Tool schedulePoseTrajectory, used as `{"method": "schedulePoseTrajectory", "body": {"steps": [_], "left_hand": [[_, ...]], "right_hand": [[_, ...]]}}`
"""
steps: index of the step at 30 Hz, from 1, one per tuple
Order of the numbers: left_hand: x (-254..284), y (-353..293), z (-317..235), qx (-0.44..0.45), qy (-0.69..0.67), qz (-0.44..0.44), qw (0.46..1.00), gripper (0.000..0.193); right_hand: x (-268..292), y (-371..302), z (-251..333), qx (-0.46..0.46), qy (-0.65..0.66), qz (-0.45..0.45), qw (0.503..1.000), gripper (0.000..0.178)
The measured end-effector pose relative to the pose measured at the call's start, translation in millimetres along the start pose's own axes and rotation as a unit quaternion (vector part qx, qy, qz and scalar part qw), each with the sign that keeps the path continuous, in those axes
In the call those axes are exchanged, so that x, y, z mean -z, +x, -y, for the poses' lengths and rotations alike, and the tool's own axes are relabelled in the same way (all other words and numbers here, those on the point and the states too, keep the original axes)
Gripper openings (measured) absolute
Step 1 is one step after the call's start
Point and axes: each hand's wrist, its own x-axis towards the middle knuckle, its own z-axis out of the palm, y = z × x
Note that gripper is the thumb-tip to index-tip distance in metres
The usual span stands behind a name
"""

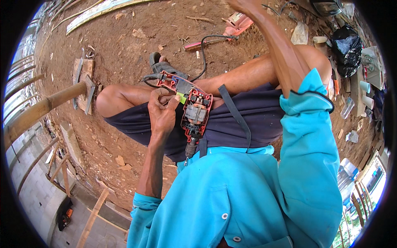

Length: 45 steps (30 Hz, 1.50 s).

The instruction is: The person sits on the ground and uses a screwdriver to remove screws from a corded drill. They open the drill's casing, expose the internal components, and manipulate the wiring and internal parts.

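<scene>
Across my lap lies an opened electric drill [195, 112]. Its red housing is exposed, showing the motor, wiring and gears, and its chuck [190, 148] with a thin bit points toward my body. My left hand [162, 109] is closed at the handle side of the drill, fingers bent around its edge. At the thumb tip is a small bright yellow-green piece [182, 98]; whether it is pinched or only touched is unclear. My right arm stretches far forward, and my right hand [247, 5] is cut by the upper edge, fingers hidden, near a red tool-like object [238, 23].
A black cord [204, 53] runs from the drill over the dirt ground [124, 53]. Left stand bamboo poles [49, 109] and a wooden board [84, 70]. A black plastic bag [346, 47], cups and scraps lie on the right. A long plank [97, 14] lies ahead.
</scene>
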Motion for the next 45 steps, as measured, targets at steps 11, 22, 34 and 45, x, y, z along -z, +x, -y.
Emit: {"method": "schedulePoseTrajectory", "body": {"steps": [11, 22, 34, 45], "left_hand": [[1, -6, -33, 0.064, 0.073, 0.03, 0.995, 0.047], [12, -3, -30, 0.074, 0.101, 0.13, 0.984, 0.073], [18, 3, -20, 0.068, 0.085, 0.148, 0.983, 0.066], [11, 8, -33, 0.122, 0.037, 0.122, 0.984, 0.06]], "right_hand": [[-137, -91, 100, 0.147, 0.47, 0.157, 0.856, 0.044], [-174, -100, 103, 0.079, 0.548, 0.27, 0.788, 0.038], [-179, -100, 100, 0.085, 0.678, 0.227, 0.694, 0.034], [-176, -98, 99, 0.069, 0.689, 0.242, 0.68, 0.034]]}}
